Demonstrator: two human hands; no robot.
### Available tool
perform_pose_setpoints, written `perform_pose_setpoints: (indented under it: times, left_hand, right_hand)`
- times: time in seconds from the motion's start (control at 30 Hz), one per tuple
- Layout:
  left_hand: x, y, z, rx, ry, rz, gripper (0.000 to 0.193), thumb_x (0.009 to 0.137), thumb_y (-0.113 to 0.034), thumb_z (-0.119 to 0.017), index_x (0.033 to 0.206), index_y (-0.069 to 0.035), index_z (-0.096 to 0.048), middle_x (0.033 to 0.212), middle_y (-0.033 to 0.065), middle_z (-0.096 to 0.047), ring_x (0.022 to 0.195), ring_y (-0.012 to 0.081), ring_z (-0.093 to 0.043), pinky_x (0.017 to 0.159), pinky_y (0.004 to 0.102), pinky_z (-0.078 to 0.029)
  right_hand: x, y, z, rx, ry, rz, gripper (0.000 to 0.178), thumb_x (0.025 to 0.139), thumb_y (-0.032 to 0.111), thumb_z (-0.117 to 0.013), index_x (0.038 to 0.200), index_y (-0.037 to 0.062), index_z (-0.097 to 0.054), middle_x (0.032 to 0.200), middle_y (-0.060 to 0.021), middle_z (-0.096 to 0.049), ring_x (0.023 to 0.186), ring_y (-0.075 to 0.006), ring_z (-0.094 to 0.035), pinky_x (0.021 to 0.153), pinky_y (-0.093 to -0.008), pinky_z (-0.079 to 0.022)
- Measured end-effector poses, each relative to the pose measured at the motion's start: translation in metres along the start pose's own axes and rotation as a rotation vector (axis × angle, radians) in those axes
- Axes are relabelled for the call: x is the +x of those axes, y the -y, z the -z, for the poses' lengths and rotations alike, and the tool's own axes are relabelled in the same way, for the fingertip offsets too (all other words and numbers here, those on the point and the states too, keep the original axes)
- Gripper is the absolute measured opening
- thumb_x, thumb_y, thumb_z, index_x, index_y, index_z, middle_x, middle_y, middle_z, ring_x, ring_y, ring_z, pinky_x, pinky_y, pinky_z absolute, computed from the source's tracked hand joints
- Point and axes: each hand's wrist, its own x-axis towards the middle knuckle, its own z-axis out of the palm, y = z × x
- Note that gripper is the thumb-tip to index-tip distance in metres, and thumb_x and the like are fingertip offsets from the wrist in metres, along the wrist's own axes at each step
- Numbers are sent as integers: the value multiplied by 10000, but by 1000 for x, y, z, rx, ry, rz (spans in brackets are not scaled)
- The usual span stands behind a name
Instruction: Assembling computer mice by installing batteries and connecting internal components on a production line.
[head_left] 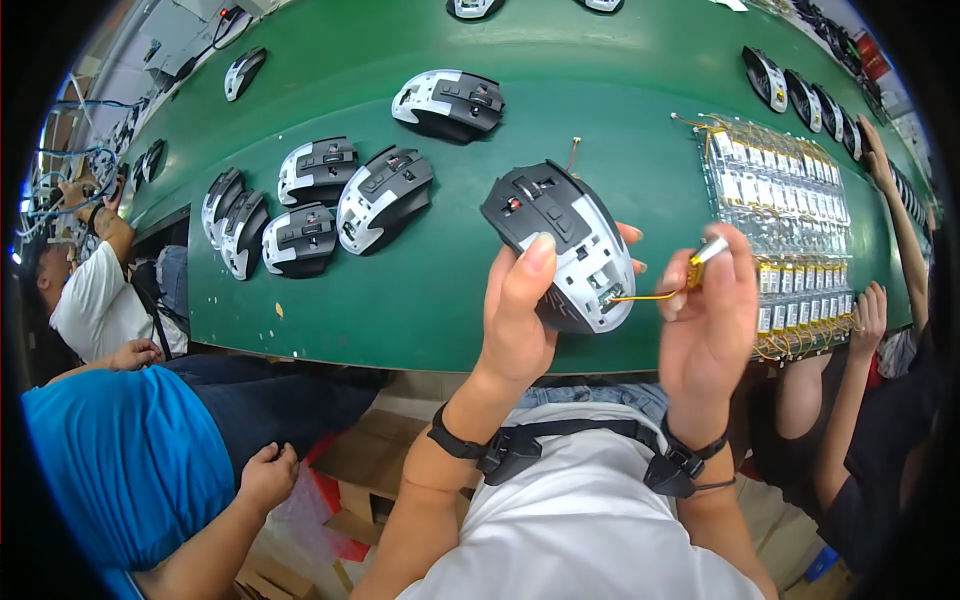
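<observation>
My left hand grips a black and silver-grey computer mouse tilted above the green table, its thumb pressed on the near side. A small opening shows in the mouse's shell at the end toward me. From it, thin red and yellow wires run to a small silver battery pack with a yellow end. Between the thumb and fingers of my right hand the battery pack is pinched, just right of the mouse. Another short wire with a small plug shows behind the mouse.
Several similar mice lie on the green table to the left, with one mouse farther back. At right, clear trays hold rows of battery packs. Co-workers sit on both sides; one's hand touches the trays' edge.
</observation>
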Motion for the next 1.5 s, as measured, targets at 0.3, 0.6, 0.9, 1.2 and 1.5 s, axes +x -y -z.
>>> perform_pose_setpoints:
  times: [0.3,0.6,0.9,1.2,1.5]
  left_hand:
    - [10,3,3,12,-116,-65,460,952,-371,-421,1129,30,-559,1074,172,-654,918,205,-669,829,327,-532]
    - [9,0,-3,93,-132,19,536,925,-465,-395,1194,-23,-532,1042,229,-652,860,280,-682,772,380,-569]
    - [9,-2,-1,124,-96,85,524,925,-450,-404,1161,-7,-554,1009,213,-665,837,268,-685,741,373,-569]
    - [9,-2,-6,99,-1,125,456,941,-390,-456,1084,25,-578,969,154,-674,844,187,-665,789,307,-530]
    - [10,2,-8,190,-114,49,495,925,-445,-403,1117,-18,-561,997,230,-669,873,263,-677,767,357,-553]
  right_hand:
    - [-2,-17,-7,-1101,331,577,407,822,4,-663,1226,-9,-620,962,-102,-524,733,-180,-527,631,-289,-464]
    - [16,6,12,-1265,594,821,490,672,94,-792,1132,-10,-659,856,-66,-575,659,-190,-542,560,-301,-474]
    - [21,17,14,-1164,657,828,388,648,87,-807,1017,21,-707,788,-50,-603,646,-192,-584,547,-301,-483]
    - [22,14,17,-1065,521,744,255,646,88,-817,844,39,-663,845,-81,-637,726,-234,-632,614,-318,-514]
    - [17,16,15,-1088,532,791,221,680,-2,-767,860,2,-638,873,-92,-626,717,-239,-608,599,-319,-498]
